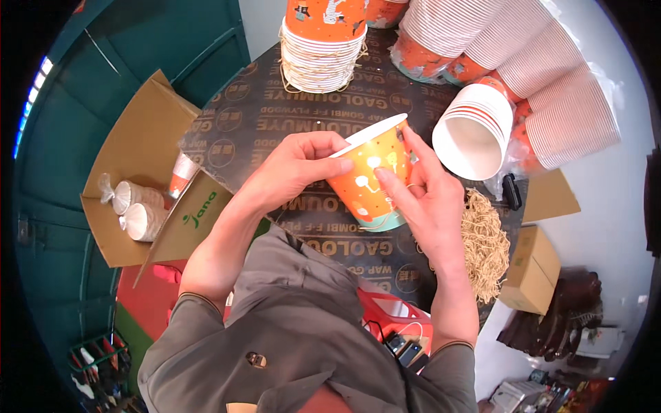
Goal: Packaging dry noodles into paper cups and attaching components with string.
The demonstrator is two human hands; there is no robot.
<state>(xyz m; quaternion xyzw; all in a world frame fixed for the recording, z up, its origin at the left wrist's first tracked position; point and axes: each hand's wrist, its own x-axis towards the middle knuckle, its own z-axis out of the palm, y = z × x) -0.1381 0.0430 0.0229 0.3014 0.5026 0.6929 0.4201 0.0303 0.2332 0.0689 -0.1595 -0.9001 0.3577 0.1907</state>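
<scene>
Over the table I hold an orange paper bucket (361,182) with a white rim and a teal base, tilted with its mouth to the upper left. My left hand (296,165) grips the rim, thumb outside and fingers toward the inside. Around the right side wraps my right hand (437,199), its thumb pressed on the printed wall. A thin strand of twine shows by the bucket's base and near the right fingers; where its ends go I cannot tell. Beside my right wrist lies a heap of tan twine (484,248).
A bucket stack (322,62) with twine loops stands at the table's (234,124) far side. Nested buckets (471,138) lie at the right, before long wrapped stacks (571,117). A black object (511,191) lies near the twine. Left is an open carton (138,151) holding bagged cups.
</scene>
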